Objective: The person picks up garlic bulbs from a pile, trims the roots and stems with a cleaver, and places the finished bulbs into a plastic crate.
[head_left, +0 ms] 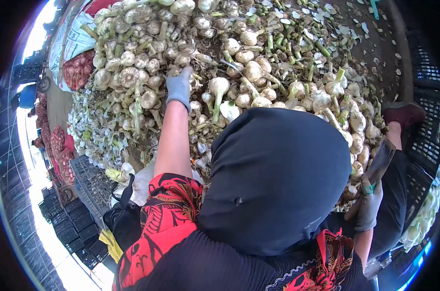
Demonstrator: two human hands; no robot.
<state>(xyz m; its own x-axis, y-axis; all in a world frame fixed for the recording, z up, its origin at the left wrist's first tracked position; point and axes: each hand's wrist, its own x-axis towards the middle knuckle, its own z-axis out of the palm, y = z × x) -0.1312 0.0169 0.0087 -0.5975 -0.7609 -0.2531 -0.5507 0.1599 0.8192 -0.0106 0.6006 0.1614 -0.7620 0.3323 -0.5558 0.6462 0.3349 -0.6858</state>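
My left hand [179, 88], in a grey glove, reaches into the pile of garlic bulbs [128, 76]. Its fingers are bent at a bulb with roots and mostly hidden, so its grip is unclear. At the lower right, my right hand [371, 206], also gloved, is wrapped round the handle of a tool with a broad dark blade [381, 160]. Green shows between the fingers of that hand. Trimmed bulbs [358, 121] lie just beyond the blade. A black cloth [278, 179] covers the middle of the view between my arms.
Cut stems [321, 48] and peelings litter the ground at the upper right. Black plastic crates [427, 121] stand at the right edge. Filled red net sacks [78, 70], a white sack [79, 36] and stacked dark crates [72, 223] are at the left.
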